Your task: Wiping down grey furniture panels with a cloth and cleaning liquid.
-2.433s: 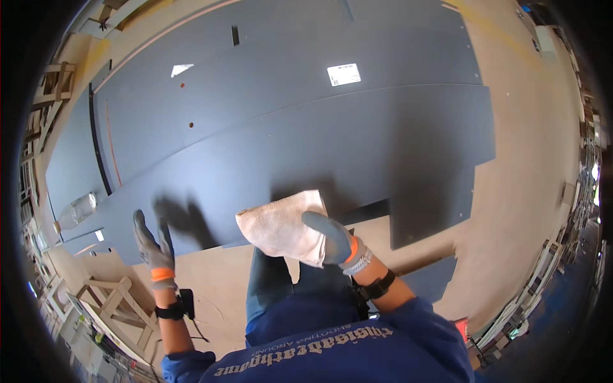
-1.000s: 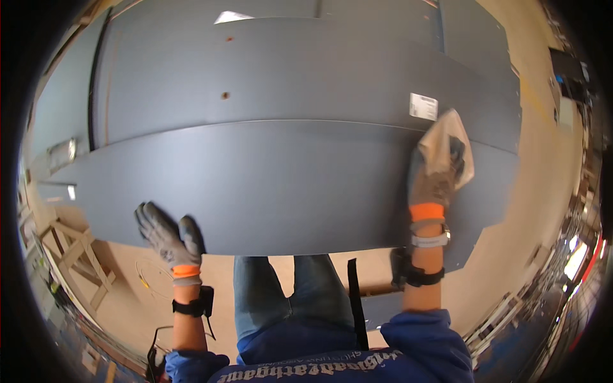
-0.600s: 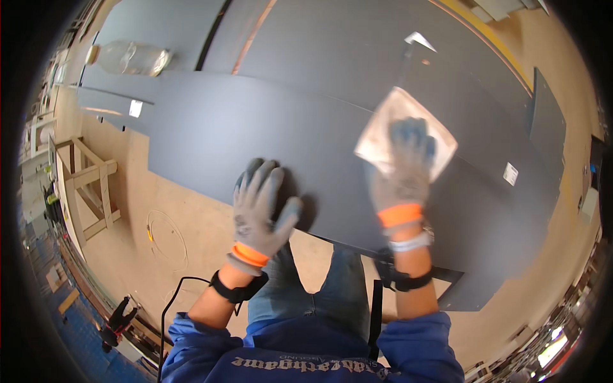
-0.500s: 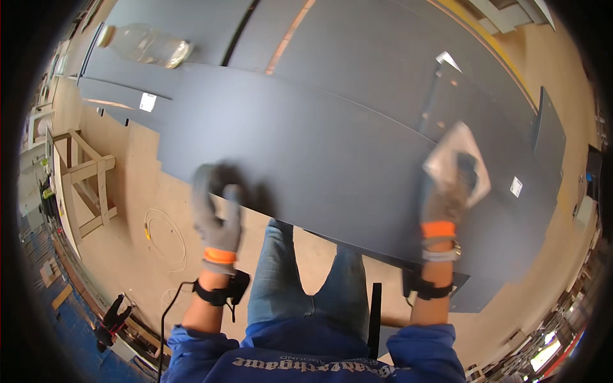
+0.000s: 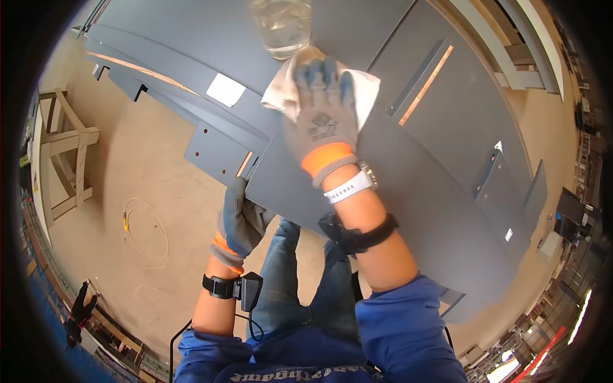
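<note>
A large dark grey panel [image 5: 408,210] lies slanted in front of me on top of other grey panels. My left hand [image 5: 242,218], in a grey glove with an orange cuff, is closed around its near left corner; some of the fingers are hidden. On the panel's far left part, my gloved right hand [image 5: 322,118] presses a whitish cloth [image 5: 365,89], with fingers stretched over it and cloth showing on both sides. Just beyond the cloth is a clear bottle or jar [image 5: 283,29], slightly blurred and cut off by the picture's top.
More grey panels with a white label [image 5: 225,90] lie at the left. A narrow grey strip with a bare wood edge [image 5: 426,83] rests farther right. On the floor are a wooden frame [image 5: 80,150] and a coiled cable [image 5: 150,233]. Wooden structures [image 5: 504,54] stand far right.
My right hand has swept left and away from me with the cloth. My left hand, loose and apart before, has closed on the panel's corner. The view has shifted, so the bottle appears farther right.
</note>
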{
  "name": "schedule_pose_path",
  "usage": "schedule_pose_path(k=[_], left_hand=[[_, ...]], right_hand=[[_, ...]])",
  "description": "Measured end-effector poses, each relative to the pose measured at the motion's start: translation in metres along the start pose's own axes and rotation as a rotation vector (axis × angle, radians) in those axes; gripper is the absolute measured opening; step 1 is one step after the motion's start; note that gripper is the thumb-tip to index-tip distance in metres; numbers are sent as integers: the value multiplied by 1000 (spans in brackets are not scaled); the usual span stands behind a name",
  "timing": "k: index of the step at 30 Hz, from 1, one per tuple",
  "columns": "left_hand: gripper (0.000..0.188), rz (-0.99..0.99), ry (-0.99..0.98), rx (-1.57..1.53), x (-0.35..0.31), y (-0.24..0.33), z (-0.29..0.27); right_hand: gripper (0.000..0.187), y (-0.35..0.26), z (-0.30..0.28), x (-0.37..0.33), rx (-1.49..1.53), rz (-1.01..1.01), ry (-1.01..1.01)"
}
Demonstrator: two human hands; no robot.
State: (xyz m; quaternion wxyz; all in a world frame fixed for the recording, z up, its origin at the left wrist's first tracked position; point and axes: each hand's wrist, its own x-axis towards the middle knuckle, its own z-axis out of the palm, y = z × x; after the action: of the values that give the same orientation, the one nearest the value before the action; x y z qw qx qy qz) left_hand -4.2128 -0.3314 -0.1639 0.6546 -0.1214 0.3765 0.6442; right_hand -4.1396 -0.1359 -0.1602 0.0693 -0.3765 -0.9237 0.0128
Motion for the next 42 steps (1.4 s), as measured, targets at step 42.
schedule_pose_path(k=[42], left_hand=[[35, -187, 117, 123, 13, 25, 10]], right_hand=[[70, 9, -14, 14, 132, 58, -84]])
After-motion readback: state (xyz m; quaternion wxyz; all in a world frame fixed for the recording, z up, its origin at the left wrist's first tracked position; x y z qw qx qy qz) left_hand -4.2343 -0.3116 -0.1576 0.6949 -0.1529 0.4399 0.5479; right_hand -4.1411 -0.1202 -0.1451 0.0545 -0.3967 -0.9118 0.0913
